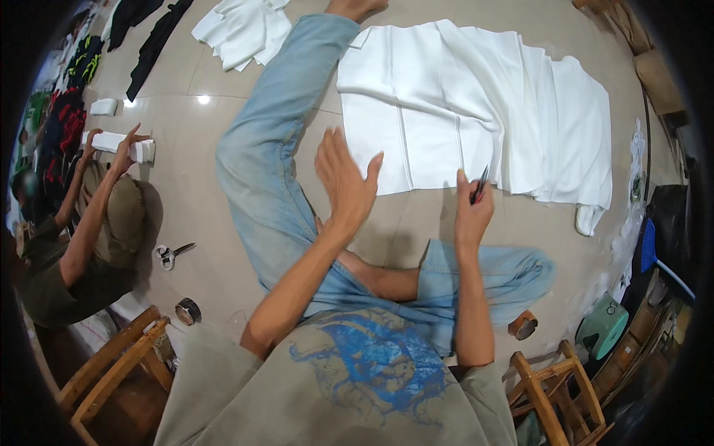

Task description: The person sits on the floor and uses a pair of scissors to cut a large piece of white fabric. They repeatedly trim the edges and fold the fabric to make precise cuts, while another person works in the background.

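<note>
White fabric pieces [439, 97] lie overlapping in a spread row on the tiled floor before me, with seam lines running across the nearest one. My left hand [348, 182] is raised at the near left corner of that fabric, fingers stretched and thumb apart, holding nothing. At the fabric's near edge, my right hand [474, 212] is closed around a small pair of dark thread snips [480, 186], their blades pointing away from me. Whether the snips touch the cloth I cannot tell.
Another person [97, 201] sits at the left, both hands on a folded white bundle [123, 145]. Scissors [172, 256] and a tape roll [188, 311] lie on the floor there. A second tape roll [523, 325] is right of my knee. Wooden stools [558, 386] flank me. More white cloth [244, 31] lies ahead.
</note>
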`<state>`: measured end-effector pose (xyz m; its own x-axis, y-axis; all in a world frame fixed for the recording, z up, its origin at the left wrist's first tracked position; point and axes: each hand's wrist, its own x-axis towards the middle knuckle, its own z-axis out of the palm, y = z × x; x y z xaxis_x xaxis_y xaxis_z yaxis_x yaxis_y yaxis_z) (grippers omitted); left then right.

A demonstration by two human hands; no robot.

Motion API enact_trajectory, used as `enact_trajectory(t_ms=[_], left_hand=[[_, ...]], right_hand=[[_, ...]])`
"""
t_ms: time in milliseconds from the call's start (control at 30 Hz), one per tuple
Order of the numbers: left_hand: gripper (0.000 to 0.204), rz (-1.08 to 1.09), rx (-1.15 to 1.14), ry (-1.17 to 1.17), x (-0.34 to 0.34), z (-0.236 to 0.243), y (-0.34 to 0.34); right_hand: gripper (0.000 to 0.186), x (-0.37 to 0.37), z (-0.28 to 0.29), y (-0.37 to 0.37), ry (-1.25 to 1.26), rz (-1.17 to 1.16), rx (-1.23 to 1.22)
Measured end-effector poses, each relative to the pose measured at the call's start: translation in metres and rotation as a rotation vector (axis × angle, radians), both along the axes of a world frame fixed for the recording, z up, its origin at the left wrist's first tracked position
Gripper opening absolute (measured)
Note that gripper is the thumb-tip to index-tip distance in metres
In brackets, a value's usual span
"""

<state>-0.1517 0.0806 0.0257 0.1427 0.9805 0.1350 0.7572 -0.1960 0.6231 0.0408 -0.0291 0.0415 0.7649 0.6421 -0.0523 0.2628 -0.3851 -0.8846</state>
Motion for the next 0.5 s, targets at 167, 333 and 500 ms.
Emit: enact_trajectory(t_ms=[167, 333, 500], left_hand=[[0.061, -0.045, -0.242, 0.195, -0.011, 0.015, -0.039], [0.035, -0.015, -0.519, -0.424, -0.004, 0.018, -0.03], [0.039, 0.207, -1.064, -1.505, -0.009, 0.011, -0.041]], right_hand=[[0.029, -0.068, 0.008, -0.033, 0.779, -0.315, -0.092], [0.035, -0.071, 0.011, -0.013, 0.959, -0.246, 0.016], [0.033, -0.071, -0.02, 0.001, 1.196, -0.235, 0.213]])
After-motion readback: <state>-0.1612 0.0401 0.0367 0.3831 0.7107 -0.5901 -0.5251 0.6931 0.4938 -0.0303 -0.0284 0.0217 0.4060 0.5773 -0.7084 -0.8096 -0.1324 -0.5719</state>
